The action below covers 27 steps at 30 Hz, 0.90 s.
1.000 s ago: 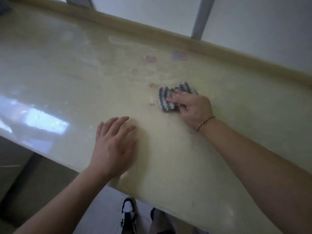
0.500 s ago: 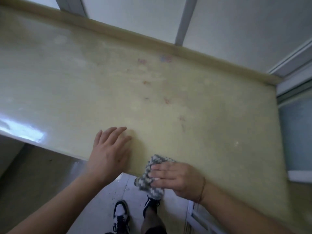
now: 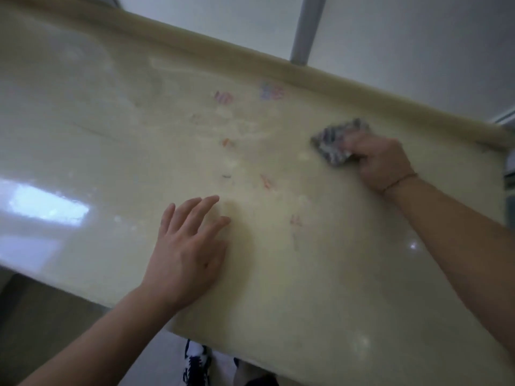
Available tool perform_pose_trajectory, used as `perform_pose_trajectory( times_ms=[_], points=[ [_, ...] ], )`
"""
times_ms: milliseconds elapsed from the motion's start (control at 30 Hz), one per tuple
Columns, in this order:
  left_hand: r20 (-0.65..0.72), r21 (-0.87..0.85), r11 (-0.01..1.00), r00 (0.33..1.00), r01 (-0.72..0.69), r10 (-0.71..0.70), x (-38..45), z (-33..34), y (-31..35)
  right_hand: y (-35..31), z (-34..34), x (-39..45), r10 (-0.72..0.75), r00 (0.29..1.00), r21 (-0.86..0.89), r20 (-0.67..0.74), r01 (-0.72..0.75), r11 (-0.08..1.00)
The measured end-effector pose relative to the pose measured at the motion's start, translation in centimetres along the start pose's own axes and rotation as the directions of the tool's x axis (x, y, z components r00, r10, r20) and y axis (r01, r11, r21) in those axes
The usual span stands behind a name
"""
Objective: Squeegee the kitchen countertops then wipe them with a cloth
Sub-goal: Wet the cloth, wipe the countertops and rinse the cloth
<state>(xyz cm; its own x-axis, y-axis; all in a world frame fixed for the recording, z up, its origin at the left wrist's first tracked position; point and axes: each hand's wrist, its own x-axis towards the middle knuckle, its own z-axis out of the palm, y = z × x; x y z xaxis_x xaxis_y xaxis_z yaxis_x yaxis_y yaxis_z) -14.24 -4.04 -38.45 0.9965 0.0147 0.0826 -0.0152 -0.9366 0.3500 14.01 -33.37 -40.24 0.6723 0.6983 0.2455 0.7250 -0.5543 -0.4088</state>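
Near the back edge of the tabletop (image 3: 111, 151), the right hand (image 3: 381, 160) clenches a bunched striped cloth (image 3: 333, 144). It looks soft and light, best gripped from above. The left hand (image 3: 186, 257) lies flat, fingers released. Half a second ago the cloth was at the front edge.

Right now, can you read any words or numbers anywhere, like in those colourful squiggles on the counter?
No text can be read.
Coloured marks on the countertop: blurred smudges, no letters or numbers to make out.
Striped cloth gripped by the right hand: no label shows.
Shoe: no brand readable.
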Motion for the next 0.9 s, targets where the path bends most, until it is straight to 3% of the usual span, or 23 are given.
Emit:
perform_pose_trajectory(
  times_ms=[133,267,433,600,767,900],
  points=[
    [-0.047,-0.005,1.000,0.999,-0.005,0.005,2.2,0.7,0.3,3.7,-0.6,3.4,0.335,0.933,-0.006,-0.134,-0.339,0.941],
    [-0.025,-0.011,0.999,0.999,-0.038,0.038,2.1,1.6,0.9,-1.5,1.0,2.8,0.535,0.818,0.036,-0.210,-0.540,0.841],
    [0.028,-0.061,0.994,0.996,-0.085,0.087,1.5,1.3,2.7,-14.1,4.6,-6.7,0.456,0.875,0.221,-0.160,-0.418,0.881],
    [-0.061,-0.184,0.962,0.979,-0.203,0.195,-0.7,0.9,4.7,-27.9,7.5,-18.8,0.438,0.883,0.262,-0.168,-0.388,0.884],
    [0.011,-0.203,0.927,0.946,-0.314,0.323,-3.7,1.7,6.1,-27.3,7.4,-21.3,0.263,0.948,0.193,-0.179,-0.228,0.954],
    [0.084,-0.184,0.909,0.915,-0.374,0.393,-5.2,1.9,6.7,-24.9,5.0,-25.9,0.373,0.886,0.060,-0.275,-0.371,0.927]
  ],
)
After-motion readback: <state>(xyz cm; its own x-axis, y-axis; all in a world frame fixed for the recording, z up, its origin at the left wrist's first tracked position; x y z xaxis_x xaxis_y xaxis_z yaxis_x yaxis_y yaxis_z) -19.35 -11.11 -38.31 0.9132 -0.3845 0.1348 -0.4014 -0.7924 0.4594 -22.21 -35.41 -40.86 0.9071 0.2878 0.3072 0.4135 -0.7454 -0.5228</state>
